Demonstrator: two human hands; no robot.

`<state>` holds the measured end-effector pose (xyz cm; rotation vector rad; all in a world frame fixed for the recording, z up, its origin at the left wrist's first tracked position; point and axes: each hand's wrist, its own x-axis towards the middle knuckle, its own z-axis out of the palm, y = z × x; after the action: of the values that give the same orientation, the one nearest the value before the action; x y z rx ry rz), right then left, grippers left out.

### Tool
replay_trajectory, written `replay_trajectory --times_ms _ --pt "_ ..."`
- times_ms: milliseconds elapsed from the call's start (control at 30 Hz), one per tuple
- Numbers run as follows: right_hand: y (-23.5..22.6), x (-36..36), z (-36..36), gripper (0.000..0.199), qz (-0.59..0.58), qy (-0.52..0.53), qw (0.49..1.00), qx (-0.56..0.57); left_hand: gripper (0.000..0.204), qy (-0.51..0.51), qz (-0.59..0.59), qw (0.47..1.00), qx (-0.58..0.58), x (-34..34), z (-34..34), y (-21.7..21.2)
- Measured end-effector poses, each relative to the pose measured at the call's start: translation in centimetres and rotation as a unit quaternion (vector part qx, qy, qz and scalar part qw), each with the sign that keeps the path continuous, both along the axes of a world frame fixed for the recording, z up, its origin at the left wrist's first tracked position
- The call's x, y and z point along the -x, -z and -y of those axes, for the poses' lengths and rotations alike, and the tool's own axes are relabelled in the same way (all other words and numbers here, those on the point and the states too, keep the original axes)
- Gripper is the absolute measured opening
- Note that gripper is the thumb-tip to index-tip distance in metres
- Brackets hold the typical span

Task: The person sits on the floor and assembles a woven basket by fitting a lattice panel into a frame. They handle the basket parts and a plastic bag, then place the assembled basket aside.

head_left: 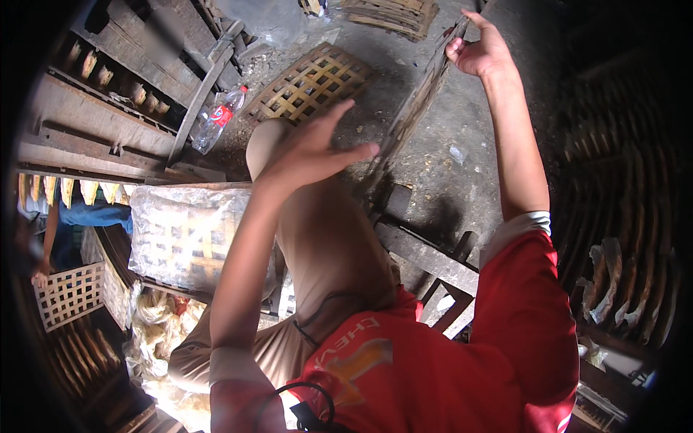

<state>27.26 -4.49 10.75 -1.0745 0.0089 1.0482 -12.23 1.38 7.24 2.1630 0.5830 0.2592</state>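
A weathered, thin wooden or bamboo panel (416, 105) stands steeply on the floor, seen nearly edge-on. At its upper end my right hand (482, 52) grips the edge, fingers curled round it and arm stretched out. My left hand (312, 148) hovers above my raised knee, a little left of the panel. Its fingers are spread and slightly blurred, with nothing in them. Beyond it a woven bamboo lattice tray (317, 81) lies on the floor. The panel's lower end is in shadow, and its broad face cannot be made out.
A clear plastic bottle (216, 121) lies by wooden racks (94, 108) on the left. Next to my leg is a plastic-covered lattice tray (188, 227). Another person's hand (41, 280) touches a lattice panel (71, 294). Stacked trays (621, 187) line the dark right side. A wooden stool (426, 252) is beside me.
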Motion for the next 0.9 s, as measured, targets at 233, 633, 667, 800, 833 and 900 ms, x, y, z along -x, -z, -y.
replay_trajectory --times_ms 233,633,667,800,833,900 --pt "-3.4 1.6 1.8 0.034 -0.023 0.035 0.996 -0.084 0.067 -0.012 0.053 0.967 0.249 -3.9 -2.5 7.1" --pt "-0.8 6.3 0.7 0.029 0.071 -0.058 0.971 -0.221 0.033 -0.063 0.2 0.927 0.31 -3.3 -3.4 4.5" --pt "-0.5 10.3 0.8 0.051 0.263 0.005 0.953 -0.151 0.034 -0.076 0.209 0.919 0.325 -3.1 -3.6 4.6" --pt "9.4 14.2 3.3 0.027 0.34 -0.081 0.933 0.089 0.041 -0.097 0.26 0.894 0.352 -2.9 -3.8 4.7" --pt "11.7 16.1 3.9 0.029 0.426 -0.106 0.896 0.073 0.043 -0.094 0.275 0.889 0.354 -2.9 -3.7 5.1" --pt "13.2 20.4 4.6 0.038 0.619 -0.117 0.776 0.022 0.042 -0.1 0.299 0.879 0.357 -3.0 -3.6 5.1"
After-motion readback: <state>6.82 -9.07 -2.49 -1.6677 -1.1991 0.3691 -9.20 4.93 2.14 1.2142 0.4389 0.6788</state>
